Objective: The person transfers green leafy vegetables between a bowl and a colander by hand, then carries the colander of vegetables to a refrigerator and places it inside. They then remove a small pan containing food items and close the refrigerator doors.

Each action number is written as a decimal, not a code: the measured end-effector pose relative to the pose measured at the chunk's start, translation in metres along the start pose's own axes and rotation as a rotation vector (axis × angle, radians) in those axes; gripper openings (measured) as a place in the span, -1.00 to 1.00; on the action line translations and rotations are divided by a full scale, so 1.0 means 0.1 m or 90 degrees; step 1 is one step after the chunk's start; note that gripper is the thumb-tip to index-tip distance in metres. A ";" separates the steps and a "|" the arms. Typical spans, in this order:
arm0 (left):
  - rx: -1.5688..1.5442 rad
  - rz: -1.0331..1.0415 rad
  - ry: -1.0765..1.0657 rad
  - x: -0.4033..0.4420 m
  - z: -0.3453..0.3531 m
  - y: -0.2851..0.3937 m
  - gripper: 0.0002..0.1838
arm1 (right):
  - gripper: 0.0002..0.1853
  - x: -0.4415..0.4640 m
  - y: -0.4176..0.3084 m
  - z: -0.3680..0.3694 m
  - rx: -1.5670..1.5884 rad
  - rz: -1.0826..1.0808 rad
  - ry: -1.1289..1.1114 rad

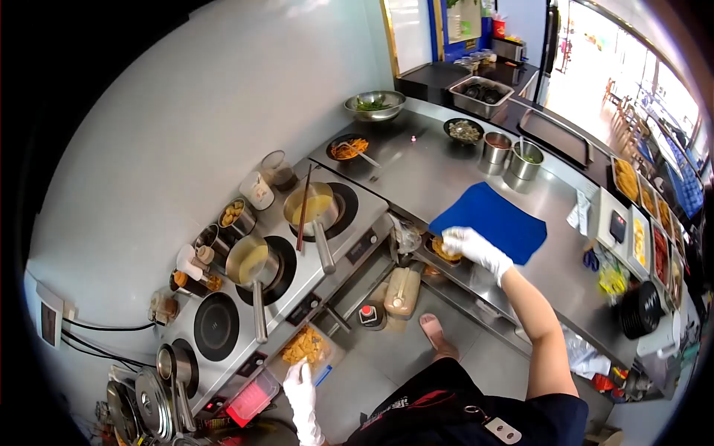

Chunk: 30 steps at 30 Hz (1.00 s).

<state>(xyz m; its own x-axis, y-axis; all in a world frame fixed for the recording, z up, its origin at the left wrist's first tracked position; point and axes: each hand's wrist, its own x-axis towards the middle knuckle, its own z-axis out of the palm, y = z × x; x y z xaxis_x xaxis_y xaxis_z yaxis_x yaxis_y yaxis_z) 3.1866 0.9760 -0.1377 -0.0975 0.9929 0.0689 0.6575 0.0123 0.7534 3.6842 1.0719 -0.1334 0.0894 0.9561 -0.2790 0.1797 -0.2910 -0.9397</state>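
My R fingers (455, 240) are at yellow food (442, 253) just under the tabletop (420, 178) edge, L fingers (300, 372) at a tub (336, 353) of orange bits (303, 345) below the stove (245, 333) — can't tell if either pinches anything. Prob. both kept low — quick reach w/ either hand.

Over on the white hob (265, 308), two long-handled steel saucepans (331, 218) hold pale yellow liquid, reddish-brown chopsticks (304, 210) slanting across the farther one! Back along the counter, here's a wide steel bowl (375, 114) with green leaves, just beside a black bowl (338, 157) of orange shreds, and away to the right, two cylindrical steel pots (496, 155) stand close together.
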 end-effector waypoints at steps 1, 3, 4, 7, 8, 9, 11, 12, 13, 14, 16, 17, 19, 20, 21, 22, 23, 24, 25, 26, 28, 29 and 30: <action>0.011 -0.052 0.006 0.05 0.06 -0.01 -0.78 | -0.67 0.38 -0.13 -0.09 0.048 0.002 0.013; 0.004 -0.116 0.068 0.11 0.29 -0.22 -0.78 | -0.68 1.28 -0.21 -0.31 0.123 0.037 0.041; 0.043 -0.152 0.076 0.13 0.36 -0.22 -0.78 | -0.66 1.71 -0.22 -0.39 0.191 0.051 0.025; 0.048 -0.321 0.054 0.26 0.64 -0.21 -0.74 | -0.62 3.15 -0.16 -0.64 0.412 0.124 0.022; 0.132 -0.350 0.001 0.39 0.66 0.12 -0.75 | -0.62 3.56 -0.16 -0.68 0.466 0.149 0.038; 0.216 -0.376 -0.050 0.53 0.71 0.42 -0.75 | -0.62 3.93 -0.22 -0.70 0.522 0.172 0.054; 0.205 -0.324 0.029 0.64 0.90 0.53 -0.74 | -0.53 4.63 -0.29 -0.76 0.510 0.187 0.109; 0.202 -0.344 0.023 0.69 0.97 0.57 -0.74 | -0.50 4.99 -0.29 -0.79 0.514 0.198 0.132; 0.236 -0.386 0.001 0.69 1.02 0.52 -0.71 | -0.47 5.32 -0.27 -0.82 0.518 0.210 0.156; 0.233 -0.407 -0.003 0.76 1.07 0.59 -0.69 | -0.42 5.60 -0.29 -0.88 0.528 0.216 0.173; 0.237 -0.522 -0.018 0.94 1.15 0.99 -0.64 | -0.31 5.98 -0.40 -0.94 0.547 0.219 0.218; 0.243 -0.614 -0.030 1.10 1.18 1.20 -0.62 | -0.28 6.08 -0.49 -0.94 0.570 0.204 0.249; 0.360 -0.419 -0.083 0.71 1.22 0.61 -0.62 | 0.07 6.35 -0.52 -1.02 0.647 0.180 0.195; 0.341 -0.433 -0.083 0.70 1.27 0.62 -0.62 | 0.10 6.46 -0.53 -1.04 0.678 0.185 0.200; 0.319 -0.465 -0.080 0.72 1.35 0.60 -0.62 | 0.14 6.62 -0.47 -1.05 0.708 0.190 0.203; 0.288 -0.507 -0.071 0.73 1.41 0.59 -0.62 | 0.16 6.79 -0.44 -1.07 0.735 0.242 0.212; 0.265 -0.540 -0.065 0.72 1.47 0.59 -0.62 | 0.12 6.69 -0.61 -1.02 0.684 0.224 0.236; 0.248 -0.566 -0.060 0.73 1.52 0.59 -0.62 | -0.01 6.79 -0.60 -0.99 0.649 0.247 0.260; 0.233 -0.590 -0.055 0.71 1.57 0.59 -0.62 | -0.13 6.87 -0.60 -0.98 0.613 0.267 0.283; 0.217 -0.607 -0.050 0.70 1.62 0.57 -0.63 | -0.25 6.93 -0.57 -0.98 0.593 0.249 0.271; 0.192 -0.632 -0.041 0.64 1.70 0.54 -0.63 | -0.56 7.04 -0.52 -0.97 0.579 0.200 0.262; 0.180 -0.643 -0.038 0.60 1.73 0.52 -0.63 | -0.65 7.13 -0.43 -0.99 0.578 0.143 0.232; 0.166 -0.652 -0.034 0.57 1.75 0.51 -0.63 | -0.69 7.15 -0.44 -0.99 0.578 0.150 0.249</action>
<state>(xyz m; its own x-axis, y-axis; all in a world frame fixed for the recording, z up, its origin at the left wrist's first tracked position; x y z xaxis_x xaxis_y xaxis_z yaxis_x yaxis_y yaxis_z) 3.3454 1.0539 -0.2097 -0.6677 0.4980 -0.5534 0.4203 0.8657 0.2719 3.8368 1.7651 -0.2722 0.3705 0.7519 -0.5453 -0.6818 -0.1786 -0.7094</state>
